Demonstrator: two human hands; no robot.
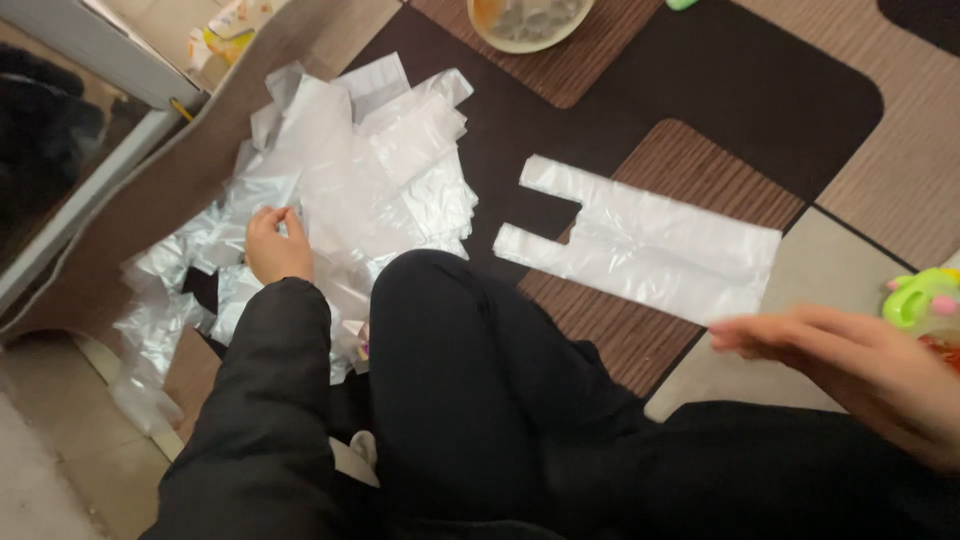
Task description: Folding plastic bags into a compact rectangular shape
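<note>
A flat clear plastic carrier bag (pixel 650 245) lies spread on the patterned rug, handles pointing left. My right hand (pixel 850 365) hovers at its lower right corner, fingers stretched out and apart, holding nothing. My left hand (pixel 275 245) rests on a heap of crumpled clear plastic bags (pixel 350 180) to the left, fingers curled around a fold of plastic. My bent knee in black trousers (pixel 450 340) sits between the heap and the flat bag.
A round bowl (pixel 528 20) stands at the top on the brown-and-beige rug (pixel 760 90). A green toy-like object (pixel 920 295) is at the right edge. A glass-fronted cabinet and its frame (pixel 90 170) run along the left.
</note>
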